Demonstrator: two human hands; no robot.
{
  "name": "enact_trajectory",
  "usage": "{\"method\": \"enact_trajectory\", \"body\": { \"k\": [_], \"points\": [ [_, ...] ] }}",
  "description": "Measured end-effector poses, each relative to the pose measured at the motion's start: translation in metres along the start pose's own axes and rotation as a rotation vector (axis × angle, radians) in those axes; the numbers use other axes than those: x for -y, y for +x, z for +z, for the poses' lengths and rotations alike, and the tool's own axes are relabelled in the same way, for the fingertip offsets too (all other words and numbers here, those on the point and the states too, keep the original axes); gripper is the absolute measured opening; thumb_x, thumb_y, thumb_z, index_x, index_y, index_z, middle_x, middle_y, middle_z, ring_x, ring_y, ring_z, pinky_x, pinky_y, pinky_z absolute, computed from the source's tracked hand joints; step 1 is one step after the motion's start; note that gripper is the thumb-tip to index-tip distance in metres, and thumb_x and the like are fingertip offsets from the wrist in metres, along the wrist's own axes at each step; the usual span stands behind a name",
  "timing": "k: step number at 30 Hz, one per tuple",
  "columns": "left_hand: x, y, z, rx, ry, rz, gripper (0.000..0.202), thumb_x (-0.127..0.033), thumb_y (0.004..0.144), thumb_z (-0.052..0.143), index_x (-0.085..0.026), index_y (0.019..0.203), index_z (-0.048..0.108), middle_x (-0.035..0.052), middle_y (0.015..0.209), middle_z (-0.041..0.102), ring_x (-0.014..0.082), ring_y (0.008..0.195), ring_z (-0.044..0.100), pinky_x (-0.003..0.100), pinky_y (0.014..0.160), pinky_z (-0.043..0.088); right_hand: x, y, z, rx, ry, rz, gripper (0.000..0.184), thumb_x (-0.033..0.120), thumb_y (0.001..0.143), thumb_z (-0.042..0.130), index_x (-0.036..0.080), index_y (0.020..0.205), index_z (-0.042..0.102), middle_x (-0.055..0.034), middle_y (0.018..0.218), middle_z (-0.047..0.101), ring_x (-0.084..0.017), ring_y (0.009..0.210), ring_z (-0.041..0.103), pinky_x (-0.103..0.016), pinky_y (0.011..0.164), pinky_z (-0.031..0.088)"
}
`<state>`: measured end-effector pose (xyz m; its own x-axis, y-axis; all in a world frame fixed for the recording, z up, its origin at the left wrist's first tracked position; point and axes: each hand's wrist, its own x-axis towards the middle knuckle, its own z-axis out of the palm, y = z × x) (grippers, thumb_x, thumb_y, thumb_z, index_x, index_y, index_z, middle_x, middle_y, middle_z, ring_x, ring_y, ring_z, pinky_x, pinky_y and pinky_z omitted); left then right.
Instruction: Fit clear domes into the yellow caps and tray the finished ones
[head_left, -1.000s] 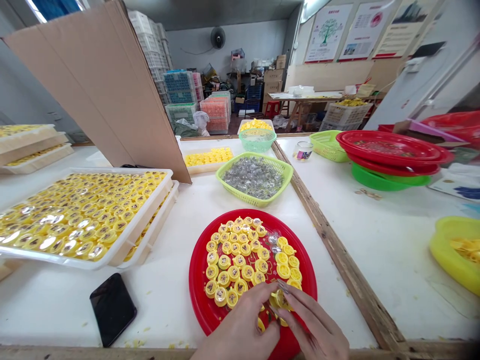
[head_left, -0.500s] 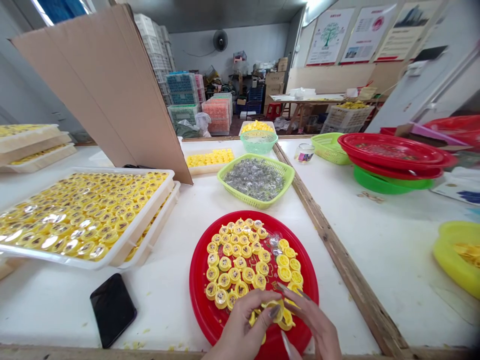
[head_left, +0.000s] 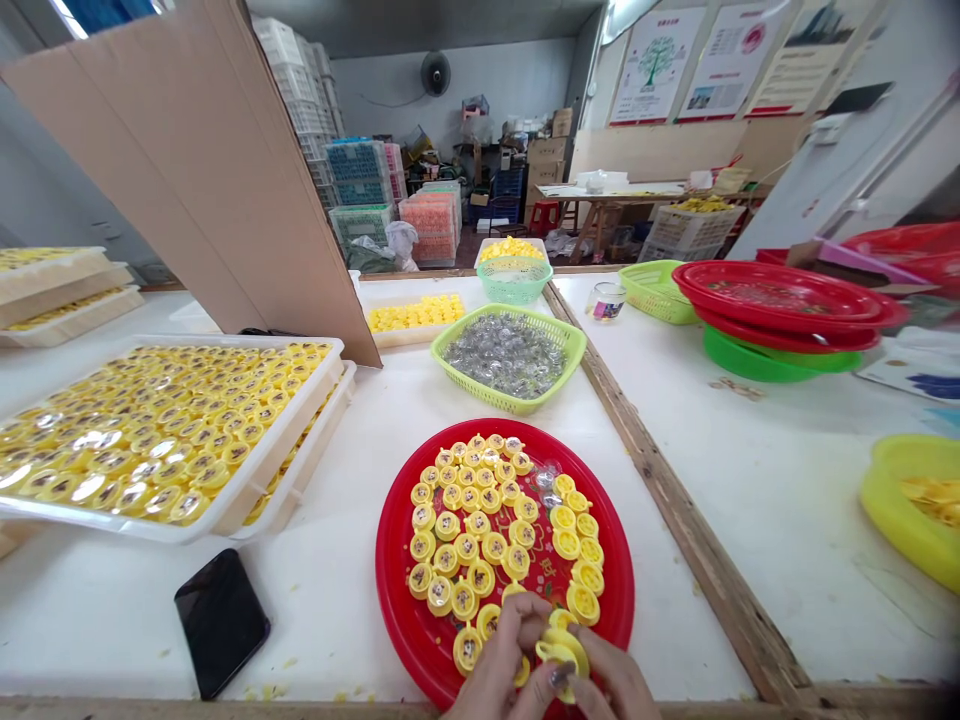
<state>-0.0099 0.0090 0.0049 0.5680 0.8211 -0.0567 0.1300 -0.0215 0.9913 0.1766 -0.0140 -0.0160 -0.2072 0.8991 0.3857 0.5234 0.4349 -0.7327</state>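
Observation:
A small round yellow plastic piece (head_left: 566,652) with a tab is pinched between my two hands, low over the front of the red tray (head_left: 405,620). My left hand (head_left: 504,668) grips it from the left with the thumb and fingers. From the right, the closed fingers of my right hand (head_left: 616,672) are on the same piece. On the tray's left lie many yellow pieces with picture faces (head_left: 466,548). Plain yellow pieces (head_left: 589,576) form a curved band along its right side. A few clear domed covers (head_left: 549,478) lie between the groups near the back.
Behind the tray is a green basket (head_left: 444,362) of clear covers. White trays (head_left: 300,425) of yellow pieces stand left, near a leaning cardboard sheet (head_left: 195,180) and a black phone (head_left: 222,622). A wooden strip (head_left: 675,500) crosses the table; stacked red trays (head_left: 787,300) stand beyond it.
My hands have moved slightly down toward the tray's front edge and closer together around the yellow piece. More of the plain pieces on the right now shows. The view has shifted slightly.

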Motion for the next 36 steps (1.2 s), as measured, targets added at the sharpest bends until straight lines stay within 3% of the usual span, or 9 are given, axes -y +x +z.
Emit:
{"method": "enact_trajectory", "body": {
  "k": [2,5,7,11,17,21,24,29,36],
  "points": [
    [-0.005,0.016,-0.006,-0.042,0.124,0.032,0.033,-0.043,0.098,0.043,-0.020,0.121,0.048,0.0088,0.105,0.065,0.0198,0.094,0.061,0.033,0.085,0.049,-0.013,0.028,-0.019,0.039,-0.011,0.015,0.036,0.044,0.100,0.034,0.024,0.080,0.057,-0.0016,0.069,0.064,-0.017,0.063,0.064,-0.025,0.055,0.055],
    [-0.006,0.044,-0.010,-0.126,0.575,0.143,0.020,-0.029,0.098,0.046,-0.022,0.114,0.057,0.0063,0.110,0.063,0.0217,0.105,0.055,0.038,0.096,0.042,-0.042,0.081,-0.040,-0.016,-0.382,-0.039,0.023,0.034,0.097,0.043,0.021,0.103,0.061,-0.0095,0.100,0.070,-0.024,0.100,0.065,-0.039,0.086,0.056],
    [0.001,0.062,-0.010,-0.115,0.853,0.216,0.019,-0.022,0.098,0.044,-0.023,0.102,0.063,0.0043,0.102,0.064,0.0212,0.102,0.055,0.040,0.096,0.041,-0.062,0.113,-0.042,0.065,-0.564,-0.069,0.029,0.027,0.095,0.043,0.016,0.117,0.061,-0.0129,0.114,0.069,-0.029,0.119,0.057,-0.048,0.097,0.050],
    [0.017,0.081,-0.013,-0.088,0.974,0.239,0.022,-0.008,0.093,0.045,-0.019,0.099,0.064,0.0054,0.095,0.066,0.0230,0.098,0.055,0.045,0.098,0.039,-0.082,0.149,-0.029,0.197,-0.633,-0.106,0.029,0.017,0.087,0.052,0.017,0.112,0.068,-0.0104,0.111,0.073,-0.032,0.122,0.055,-0.052,0.103,0.044],
    [0.002,0.068,-0.037,-0.104,0.948,0.216,0.026,-0.012,0.095,0.043,-0.022,0.112,0.061,0.0036,0.105,0.066,0.0218,0.105,0.053,0.040,0.096,0.041,-0.084,0.156,-0.018,0.296,-0.678,-0.126,0.025,0.013,0.087,0.053,0.019,0.099,0.073,-0.0107,0.104,0.076,-0.030,0.113,0.061,-0.052,0.109,0.037],
    [-0.007,0.061,-0.037,0.127,0.886,0.306,0.039,-0.016,0.083,0.061,-0.027,0.120,0.058,0.0008,0.122,0.063,0.0242,0.123,0.046,0.043,0.106,0.033,-0.086,0.155,-0.020,0.301,-0.675,-0.129,0.026,0.016,0.091,0.049,0.020,0.097,0.073,-0.0086,0.102,0.076,-0.028,0.110,0.063,-0.053,0.108,0.037],
    [-0.003,0.064,-0.030,0.220,0.888,0.326,0.030,-0.020,0.087,0.060,-0.026,0.117,0.060,0.0020,0.118,0.066,0.0250,0.123,0.046,0.045,0.106,0.031,-0.087,0.154,-0.020,0.282,-0.656,-0.131,0.025,0.016,0.092,0.049,0.022,0.096,0.073,-0.0058,0.099,0.077,-0.027,0.104,0.065,-0.053,0.106,0.038],
    [0.007,0.073,-0.028,0.118,0.964,0.318,0.019,-0.031,0.091,0.062,-0.022,0.108,0.060,0.0012,0.098,0.070,0.0227,0.114,0.052,0.041,0.102,0.036,-0.091,0.154,-0.020,0.226,-0.587,-0.117,0.020,0.020,0.092,0.054,0.025,0.095,0.073,-0.0011,0.095,0.077,-0.022,0.095,0.066,-0.049,0.106,0.039],
    [0.017,0.082,-0.027,0.017,1.036,0.287,0.018,-0.027,0.095,0.053,-0.020,0.108,0.063,0.0059,0.109,0.065,0.0274,0.118,0.048,0.048,0.103,0.038,-0.094,0.154,-0.017,0.168,-0.471,-0.084,0.025,0.020,0.093,0.050,0.025,0.089,0.074,-0.0025,0.092,0.077,-0.022,0.090,0.066,-0.051,0.106,0.036]
  ]
}}
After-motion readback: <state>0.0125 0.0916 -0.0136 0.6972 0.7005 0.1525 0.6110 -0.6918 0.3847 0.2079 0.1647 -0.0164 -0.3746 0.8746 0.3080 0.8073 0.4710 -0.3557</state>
